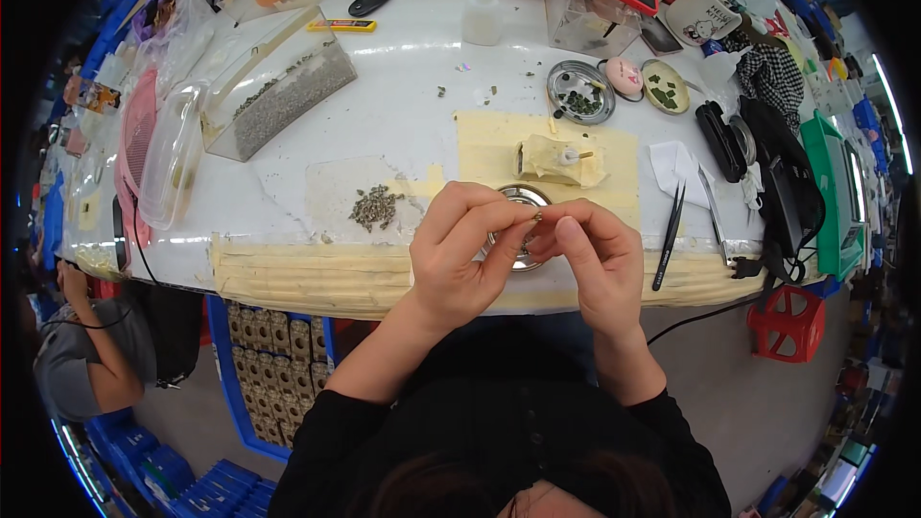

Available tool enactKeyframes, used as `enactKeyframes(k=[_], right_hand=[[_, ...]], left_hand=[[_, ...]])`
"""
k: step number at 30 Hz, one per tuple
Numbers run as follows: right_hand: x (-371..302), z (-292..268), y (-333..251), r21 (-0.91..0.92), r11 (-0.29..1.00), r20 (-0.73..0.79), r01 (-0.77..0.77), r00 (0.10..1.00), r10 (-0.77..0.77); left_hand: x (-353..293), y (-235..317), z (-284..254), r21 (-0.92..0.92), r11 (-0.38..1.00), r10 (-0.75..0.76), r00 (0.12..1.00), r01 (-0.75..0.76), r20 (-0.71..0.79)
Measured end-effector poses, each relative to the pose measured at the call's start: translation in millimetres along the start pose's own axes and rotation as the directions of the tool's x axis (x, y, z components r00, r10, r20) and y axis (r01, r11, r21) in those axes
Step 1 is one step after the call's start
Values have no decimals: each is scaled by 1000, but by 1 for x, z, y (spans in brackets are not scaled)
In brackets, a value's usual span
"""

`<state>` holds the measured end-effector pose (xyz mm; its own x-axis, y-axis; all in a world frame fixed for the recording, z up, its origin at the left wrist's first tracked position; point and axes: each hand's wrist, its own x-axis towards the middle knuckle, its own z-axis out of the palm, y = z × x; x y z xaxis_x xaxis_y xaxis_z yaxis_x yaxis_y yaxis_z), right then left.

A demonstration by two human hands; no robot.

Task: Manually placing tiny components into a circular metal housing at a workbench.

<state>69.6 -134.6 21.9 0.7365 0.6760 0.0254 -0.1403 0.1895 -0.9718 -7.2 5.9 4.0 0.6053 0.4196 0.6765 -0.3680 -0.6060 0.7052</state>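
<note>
My left hand (459, 254) and my right hand (602, 264) meet over the front of the table. Thumb and forefinger of each are pinched together at a tiny brownish piece (537, 218), too small to name. Under the fingertips is a round shiny metal dish (524, 194), partly hidden by my hands. Just beyond it, a block wrapped in cream tape (561, 161) rests on a taped yellowish sheet (484, 139). To the left of my left hand lies a pile of small grey-green pieces (376, 208) on a clear sheet.
Black tweezers (670, 238) and a silver tool (714, 216) lie at right. Farther back are a metal dish of dark bits (581, 94), a white squeeze bottle (483, 14) and a clear bin (280, 91) of grey granules. A red stool (787, 324) stands right; another person (101, 350) sits left.
</note>
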Motion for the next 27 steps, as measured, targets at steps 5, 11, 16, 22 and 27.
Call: enactKeyframes(k=[5, 11, 16, 22, 27], right_hand=[[2, -1, 5, 24, 999, -5, -25, 1000, 25], [5, 6, 6, -653, 549, 91, 522, 774, -627], [5, 8, 12, -727, 379, 184, 572, 695, -695], [1, 4, 16, -574, 683, 60, 452, 855, -516], [-2, 2, 12, -158, 977, -45, 140, 988, -149]], left_hand=[[-1, -3, 1, 33, 998, 58, 998, -59, 29], [-1, -4, 3, 44, 999, -9, 998, 6, 57], [-2, -4, 1, 3, 997, -76, 996, 76, 45], [-1, -1, -2, -82, 992, -90, 996, 92, 28], [0, -2, 1, -29, 999, 27, 998, -25, 63]])
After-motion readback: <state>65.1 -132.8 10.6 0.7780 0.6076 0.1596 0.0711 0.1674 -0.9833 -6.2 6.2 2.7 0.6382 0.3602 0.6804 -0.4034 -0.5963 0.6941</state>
